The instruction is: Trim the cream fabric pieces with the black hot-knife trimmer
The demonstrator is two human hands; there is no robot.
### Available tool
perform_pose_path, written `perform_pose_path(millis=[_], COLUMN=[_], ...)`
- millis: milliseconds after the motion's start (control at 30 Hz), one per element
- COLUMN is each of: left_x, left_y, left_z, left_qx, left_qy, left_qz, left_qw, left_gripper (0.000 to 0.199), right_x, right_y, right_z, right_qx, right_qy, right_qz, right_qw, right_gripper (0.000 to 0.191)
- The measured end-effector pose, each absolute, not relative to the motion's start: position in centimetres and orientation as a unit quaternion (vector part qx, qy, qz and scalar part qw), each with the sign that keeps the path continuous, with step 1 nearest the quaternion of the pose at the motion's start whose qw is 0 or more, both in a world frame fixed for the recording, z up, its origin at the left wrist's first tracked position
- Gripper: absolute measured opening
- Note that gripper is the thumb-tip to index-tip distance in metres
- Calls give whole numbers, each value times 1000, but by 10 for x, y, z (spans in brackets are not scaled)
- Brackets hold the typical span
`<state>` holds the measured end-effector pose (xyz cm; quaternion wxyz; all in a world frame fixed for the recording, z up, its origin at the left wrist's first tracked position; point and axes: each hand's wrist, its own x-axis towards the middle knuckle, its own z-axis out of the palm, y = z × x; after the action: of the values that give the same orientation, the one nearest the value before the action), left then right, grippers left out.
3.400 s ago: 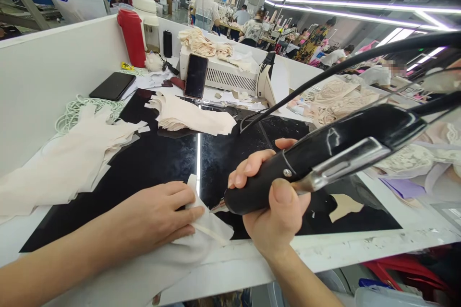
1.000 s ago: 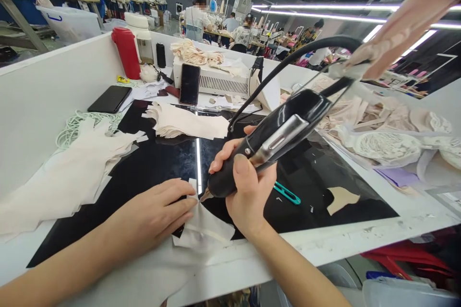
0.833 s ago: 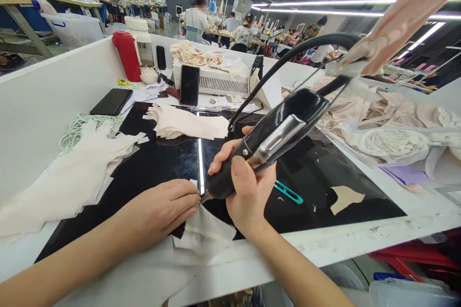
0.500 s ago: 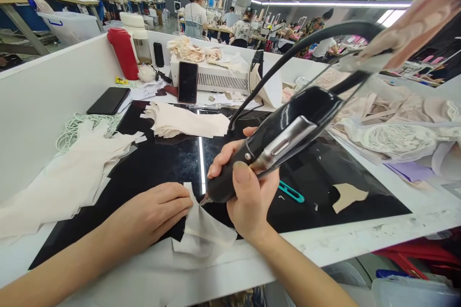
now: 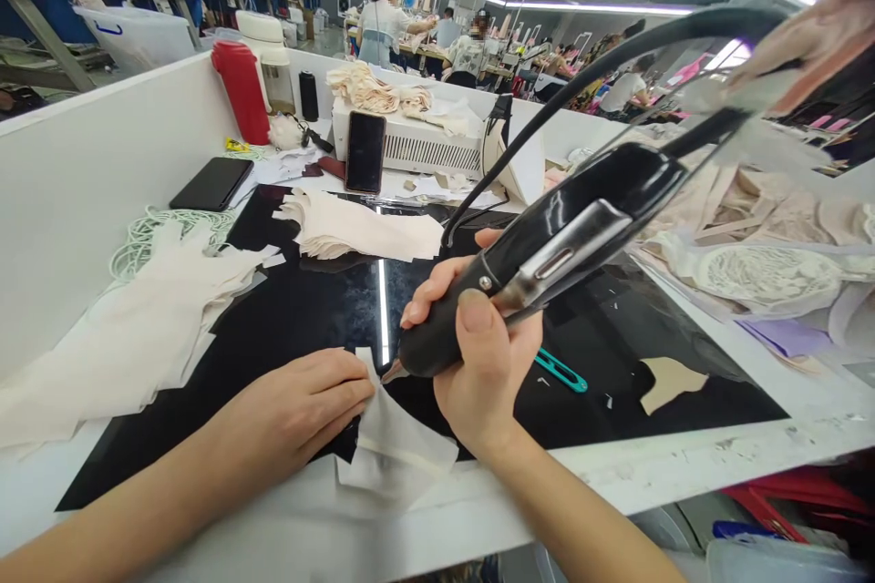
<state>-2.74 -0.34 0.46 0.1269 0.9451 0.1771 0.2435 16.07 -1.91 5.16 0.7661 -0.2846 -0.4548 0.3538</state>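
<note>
My right hand [image 5: 485, 364] is wrapped round a black corded hand tool [image 5: 547, 237] with a silver lever on its side. My thumb lies along the tool near its rounded lower end. A narrow metal tip points down and left, close to the upper edge of a pale fabric piece [image 5: 400, 442]. The fingers of my left hand [image 5: 307, 405] are pressed together on that fabric's upper left edge, holding it against the black glossy board [image 5: 328, 305]. The fabric's lower part hangs over the board's front edge onto the white table.
Pale fabric stacks lie at the left [image 5: 137, 328] and back [image 5: 362, 228]. A teal cutter [image 5: 564, 371] and beige scrap [image 5: 674, 383] lie at the right. Behind stand a phone [image 5: 365, 153], white machine [image 5: 430, 150] and red bottle [image 5: 241, 91]. Lace pieces [image 5: 758, 273] are piled at the right.
The view has shifted a little, moving most things slightly right. The tool's tip is a little higher, still beside the fabric edge. My left hand keeps its hold on the fabric.
</note>
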Motion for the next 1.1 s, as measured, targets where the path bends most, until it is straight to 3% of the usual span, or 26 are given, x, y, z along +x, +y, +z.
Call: perform_pose_path(millis=[467,1100], left_x=[-28,-27], left_y=[-4,2], left_z=[2,6], left_qx=[941,945], left_qy=[181,220], left_qz=[249,195], left_qw=[138,144], left_gripper=[31,30], right_x=[158,200], right_y=[-18,-31], right_z=[47,52], right_qx=[-290,-346], right_qy=[-462,-461], right_qz=[351,305], right_qw=[761,758], right_gripper=[26,40])
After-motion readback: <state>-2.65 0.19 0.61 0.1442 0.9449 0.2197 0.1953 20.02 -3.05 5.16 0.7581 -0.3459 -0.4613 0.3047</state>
